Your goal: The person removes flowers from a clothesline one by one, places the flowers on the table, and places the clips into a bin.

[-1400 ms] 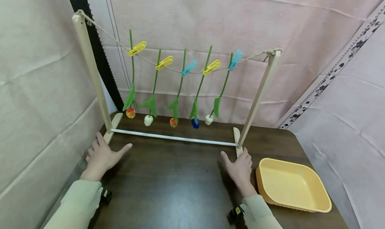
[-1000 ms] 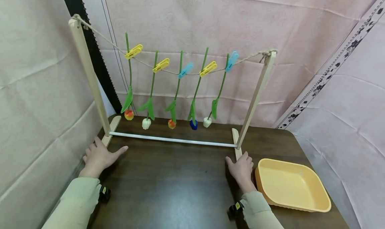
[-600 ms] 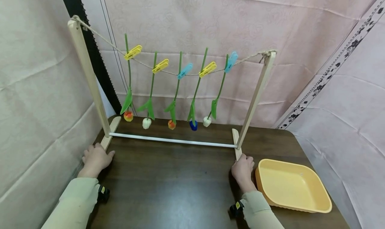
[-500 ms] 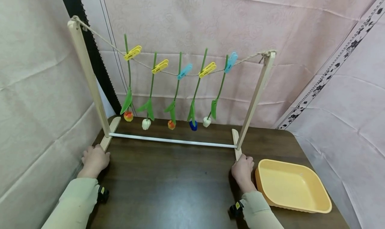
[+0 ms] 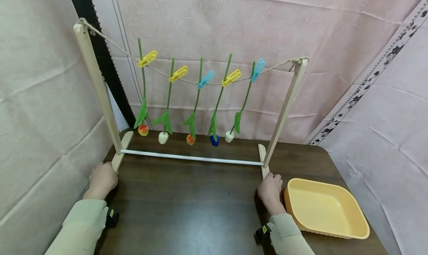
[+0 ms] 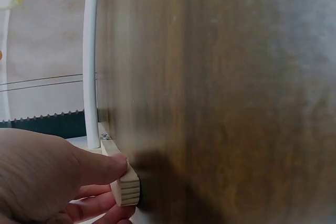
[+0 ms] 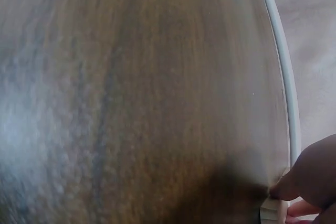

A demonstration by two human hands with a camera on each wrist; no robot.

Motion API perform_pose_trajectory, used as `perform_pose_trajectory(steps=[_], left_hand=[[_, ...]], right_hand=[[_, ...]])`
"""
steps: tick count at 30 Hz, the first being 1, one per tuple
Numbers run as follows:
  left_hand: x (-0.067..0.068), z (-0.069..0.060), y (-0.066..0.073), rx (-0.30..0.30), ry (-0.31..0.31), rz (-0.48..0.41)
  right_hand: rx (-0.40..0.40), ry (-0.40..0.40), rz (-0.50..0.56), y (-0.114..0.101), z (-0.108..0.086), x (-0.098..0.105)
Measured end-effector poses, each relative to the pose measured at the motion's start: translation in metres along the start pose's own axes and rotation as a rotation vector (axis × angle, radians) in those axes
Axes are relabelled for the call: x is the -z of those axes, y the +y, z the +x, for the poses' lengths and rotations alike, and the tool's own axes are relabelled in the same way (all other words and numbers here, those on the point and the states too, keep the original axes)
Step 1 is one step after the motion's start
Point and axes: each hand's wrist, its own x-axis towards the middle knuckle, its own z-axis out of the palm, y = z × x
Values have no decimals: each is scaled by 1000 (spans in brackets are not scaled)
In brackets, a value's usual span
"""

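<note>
A wooden rack point(image 5: 281, 115) stands on the table, with a rope strung between its two posts. Several artificial tulips point(image 5: 163, 137) hang head down from the rope, held by yellow clothespins point(image 5: 178, 73) and blue clothespins point(image 5: 206, 79). My left hand point(image 5: 103, 178) pinches the front end of the left wooden foot point(image 6: 126, 184), thumb on one side and fingers on the other. On the opposite side my right hand point(image 5: 270, 191) grips the front end of the right foot point(image 5: 264, 172). In the right wrist view that foot is mostly hidden or cut off by the frame edge.
A white rod point(image 5: 190, 158) joins the rack's two feet low down. The yellow basin point(image 5: 327, 231) sits just right of my right hand on the brown table point(image 5: 187, 210). Cloth curtains point(image 5: 337, 61) close in the back and sides.
Both hands had thumbs spread out beside the feet; the thumbs have since closed in and both hands now grip the feet. The flowers hang as before.
</note>
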Motion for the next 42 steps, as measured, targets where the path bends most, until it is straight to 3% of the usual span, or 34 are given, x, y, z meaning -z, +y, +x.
perform_pose_trajectory(steps=[7, 12, 27, 35, 42], left_hand=[[3, 4, -3, -52, 16, 21], [5, 6, -6, -70, -7, 24], [4, -19, -18, -93, 17, -26], [12, -21, -22, -88, -9, -41], [15, -19, -21, -101, 10, -41]], right_hand=[[-7, -16, -32, -3, -2, 3], [-6, -34, -53, -4, -3, 5], [-4, -107, -117, -5, -25, 11], [1, -96, -124, -9, -34, 15], [10, -76, -98, -12, -40, 18]])
